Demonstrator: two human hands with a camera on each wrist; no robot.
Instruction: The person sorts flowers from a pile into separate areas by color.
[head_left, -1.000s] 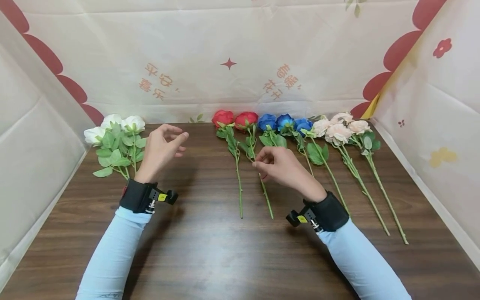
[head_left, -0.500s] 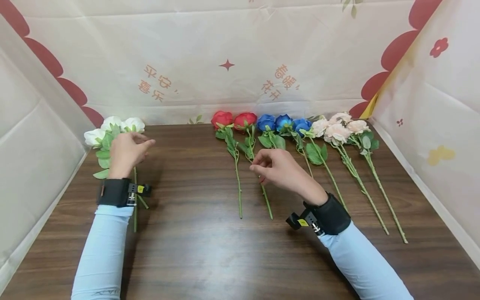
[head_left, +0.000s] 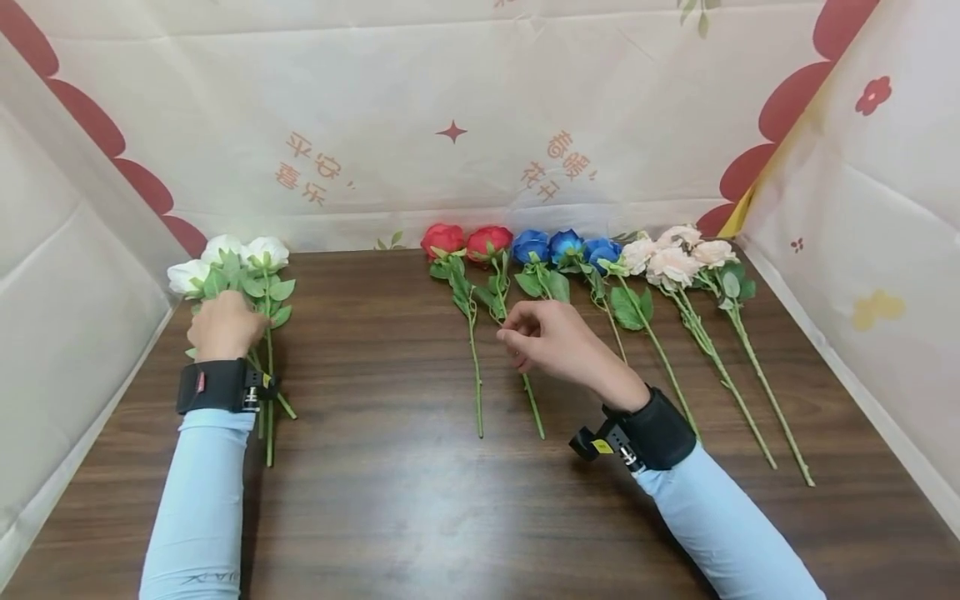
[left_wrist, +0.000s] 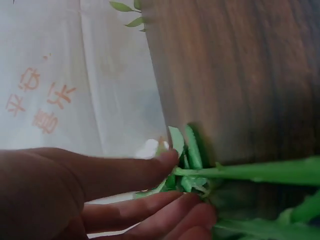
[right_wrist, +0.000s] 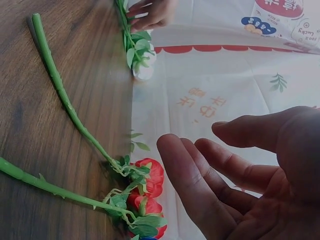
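Note:
Three white roses (head_left: 266,252) with green leaves lie at the far left, their stems toward me. My left hand (head_left: 227,325) is down at their leaves and upper stems. In the left wrist view, its thumb (left_wrist: 167,159) and fingers stand on either side of a green stem (left_wrist: 250,171) and leaves, a gap showing between them; the fingertips are partly hidden. My right hand (head_left: 551,342) hovers over the stem of the right one of two red roses (head_left: 489,242). Its fingers (right_wrist: 175,165) are loosely bent and hold nothing.
Three blue roses (head_left: 531,247) and several pale pink flowers (head_left: 671,267) lie right of the red ones, heads along the back. A printed cloth (head_left: 450,175) walls the dark wooden table (head_left: 375,375) at back and sides.
My left hand has moved left from beside the white roses, then down onto their leaves and stems. My right hand has stayed nearly in place.

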